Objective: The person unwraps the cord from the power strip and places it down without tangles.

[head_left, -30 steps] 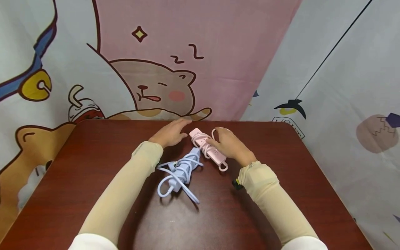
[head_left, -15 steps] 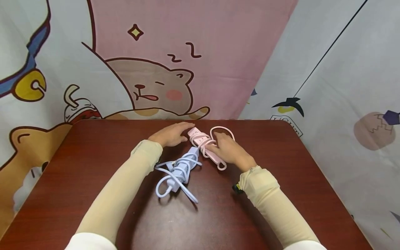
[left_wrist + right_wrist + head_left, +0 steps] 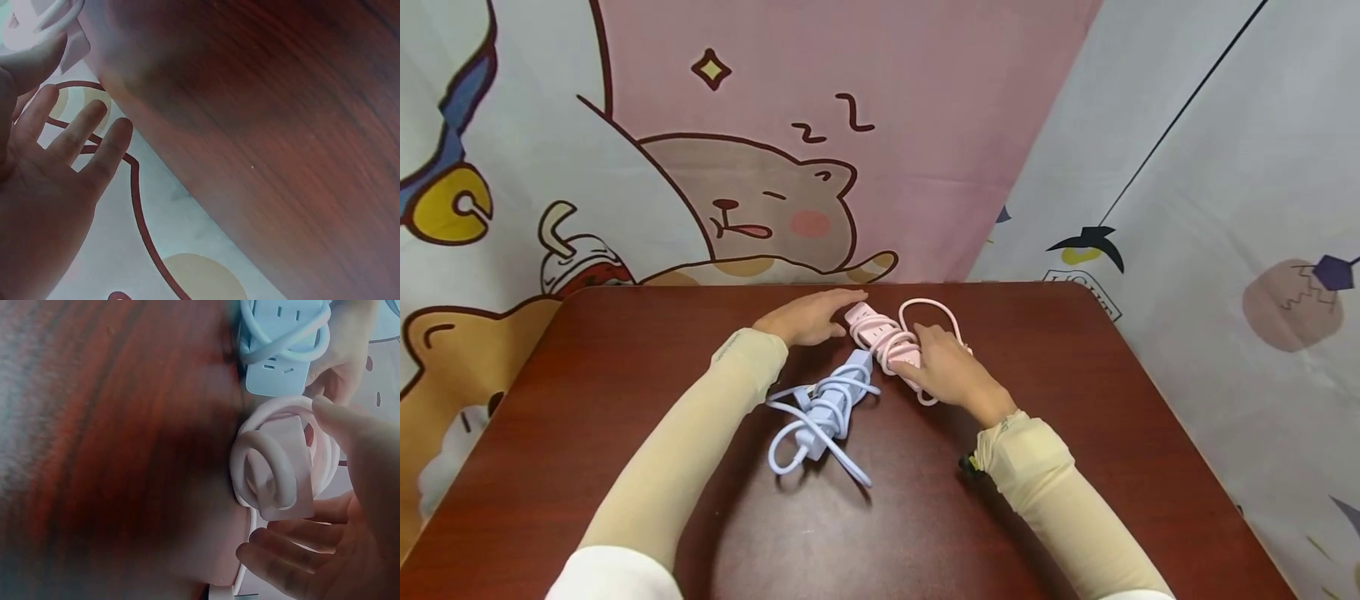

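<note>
A pink power strip (image 3: 880,337) lies slanted on the table, its cord wound around it. My right hand (image 3: 951,367) holds its near half: the thumb lies over it, the fingers along the far side. In the right wrist view, the strip (image 3: 297,456) shows between thumb and index finger; the other fingers (image 3: 281,569) spread loosely. At its far end is my left hand (image 3: 805,319), fingers extended, palm facing the strip; contact cannot be told. A light blue power strip (image 3: 835,402), wrapped in its own cord, lies nearer, its upper end close to the pink one.
The brown tabletop (image 3: 865,533) extends around both strips. Behind it hangs a cartoon-printed cloth (image 3: 940,167), close to the far edge. A loop of pink cord (image 3: 928,302) bulges beyond my right hand. The blue cord (image 3: 850,471) trails toward the near side.
My right hand has come down closer onto the pink strip, and the cord loop behind it shows more. The left hand stays at the strip's far end. The view has shifted slightly.
</note>
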The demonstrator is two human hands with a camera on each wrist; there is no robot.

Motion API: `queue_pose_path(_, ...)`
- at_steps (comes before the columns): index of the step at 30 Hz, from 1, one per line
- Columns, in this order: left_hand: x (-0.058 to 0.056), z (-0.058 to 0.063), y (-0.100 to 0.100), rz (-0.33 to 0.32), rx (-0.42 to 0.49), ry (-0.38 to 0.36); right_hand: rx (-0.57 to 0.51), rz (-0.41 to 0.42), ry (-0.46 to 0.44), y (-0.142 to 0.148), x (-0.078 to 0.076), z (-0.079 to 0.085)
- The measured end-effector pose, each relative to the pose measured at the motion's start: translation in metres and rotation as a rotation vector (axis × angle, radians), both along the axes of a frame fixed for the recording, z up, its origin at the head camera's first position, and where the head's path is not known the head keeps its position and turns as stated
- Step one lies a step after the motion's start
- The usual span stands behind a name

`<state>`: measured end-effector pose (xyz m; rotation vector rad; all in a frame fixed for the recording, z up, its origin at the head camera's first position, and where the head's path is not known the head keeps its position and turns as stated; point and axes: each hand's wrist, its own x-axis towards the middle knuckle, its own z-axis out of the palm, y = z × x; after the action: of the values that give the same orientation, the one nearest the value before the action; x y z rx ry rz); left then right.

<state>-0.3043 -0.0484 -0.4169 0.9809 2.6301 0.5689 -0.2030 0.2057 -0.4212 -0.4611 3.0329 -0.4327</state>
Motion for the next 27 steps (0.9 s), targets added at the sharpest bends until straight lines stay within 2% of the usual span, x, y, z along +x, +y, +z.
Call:
queue_pose_path(6, 0.000, 0.001, 0.004, 0.004, -0.008, -0.022, -0.026, 0.014, 0.035, 0.002, 0.006, -0.004)
queue_pose_path(16, 0.001, 0.001, 0.006, 0.015, -0.007, -0.013, -0.071, 0.007, -0.008, 0.002, 0.013, -0.013)
queue_pose_path(27, 0.001, 0.003, 0.006, 0.026, -0.007, 0.012, -0.089, 0.014, 0.000, 0.000, 0.013, -0.015)
